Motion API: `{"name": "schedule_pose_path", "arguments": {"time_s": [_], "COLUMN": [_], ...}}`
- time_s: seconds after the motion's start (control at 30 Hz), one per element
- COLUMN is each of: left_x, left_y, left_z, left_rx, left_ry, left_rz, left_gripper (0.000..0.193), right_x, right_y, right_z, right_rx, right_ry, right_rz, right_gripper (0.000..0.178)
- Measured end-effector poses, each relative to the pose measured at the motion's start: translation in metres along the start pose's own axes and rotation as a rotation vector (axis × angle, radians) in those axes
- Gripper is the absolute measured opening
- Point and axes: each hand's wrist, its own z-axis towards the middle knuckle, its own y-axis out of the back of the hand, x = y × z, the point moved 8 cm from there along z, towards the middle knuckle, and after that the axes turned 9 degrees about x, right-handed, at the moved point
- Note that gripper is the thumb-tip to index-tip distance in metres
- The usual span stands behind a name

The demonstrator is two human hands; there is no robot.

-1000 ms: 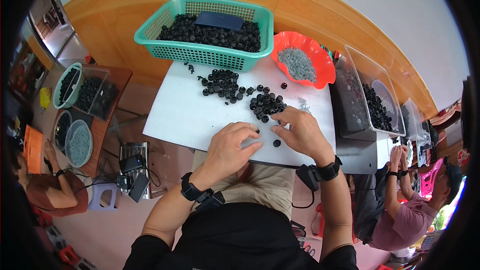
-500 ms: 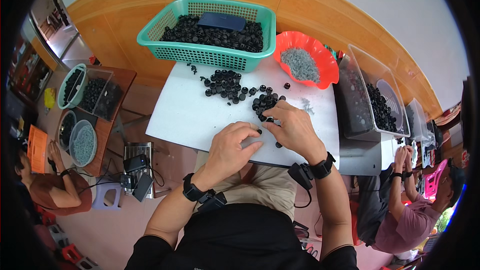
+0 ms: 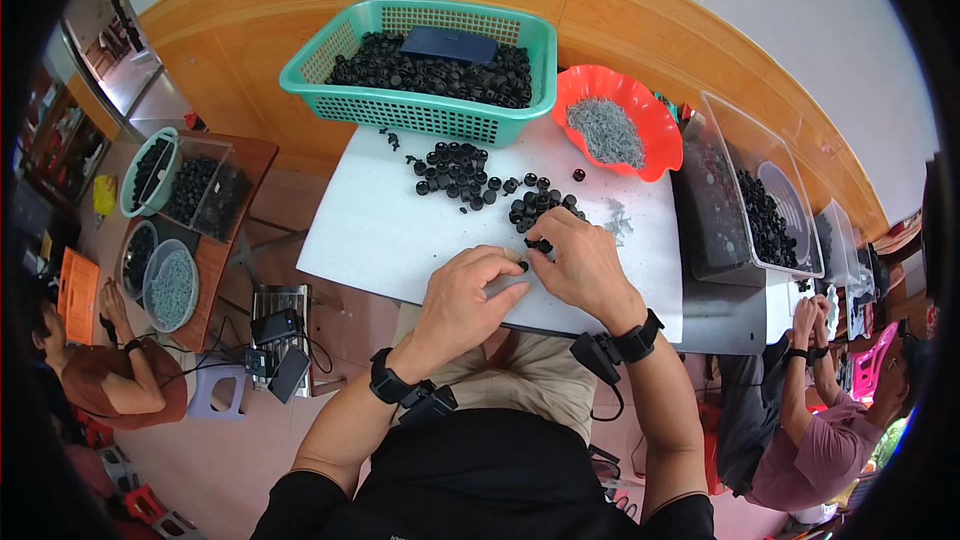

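Over the near edge of the white-topped table (image 3: 385, 240), my left hand (image 3: 470, 290) is closed, with a small round black plastic part (image 3: 523, 266) at the tip of its index finger. My right hand (image 3: 590, 265) is just to its right. Its thumb and index finger pinch a black plastic part (image 3: 542, 244), partly hidden by the fingers. Right beyond these fingertips lies a loose pile of black knob-like parts (image 3: 535, 205). A second group of black caps (image 3: 455, 172) is spread farther left.
At the back stands a green basket (image 3: 425, 118) of black parts with a dark blue lid-like piece on top. Beside it sits a red scalloped bowl (image 3: 665, 145) of small grey pieces. A clear bin (image 3: 715, 230) flanks the right side. Two people work at the left and right.
My right hand has drawn slightly back from the pile toward my left hand, its fingertips now closed on a black part. My left hand has hardly moved.
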Motion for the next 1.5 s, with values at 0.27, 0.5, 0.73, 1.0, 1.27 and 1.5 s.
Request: {"name": "schedule_pose_path", "arguments": {"time_s": [0.27, 0.5, 0.73, 1.0, 1.27, 1.5], "left_x": [0.017, 0.021, 0.024, 0.028, 0.032, 0.024], "left_y": [0.002, 0.003, 0.003, 0.002, 0.002, 0.002], "left_z": [0.002, 0.003, 0.000, 0.000, -0.004, -0.003], "left_rx": [-0.007, 0.034, -0.009, -0.016, -0.017, 0.005], "left_ry": [0.157, 0.202, 0.207, 0.131, 0.136, 0.129], "left_rz": [-0.333, -0.460, -0.434, -0.510, -0.558, -0.492], "left_gripper": [0.029, 0.023, 0.020, 0.021, 0.018, 0.021], "right_x": [0.011, 0.033, 0.029, 0.005, -0.034, -0.088], "right_y": [0.009, 0.011, 0.012, 0.002, 0.043, 0.067], "right_z": [-0.009, -0.015, -0.017, -0.012, -0.042, -0.078], "right_rx": [-0.027, -0.015, -0.044, -0.015, -0.233, -0.269], "right_ry": [0.072, 0.161, 0.148, 0.128, 0.013, -0.207], "right_rz": [0.118, 0.112, -0.031, -0.112, 0.171, 0.120], "right_gripper": [0.030, 0.033, 0.030, 0.015, 0.016, 0.015]}}
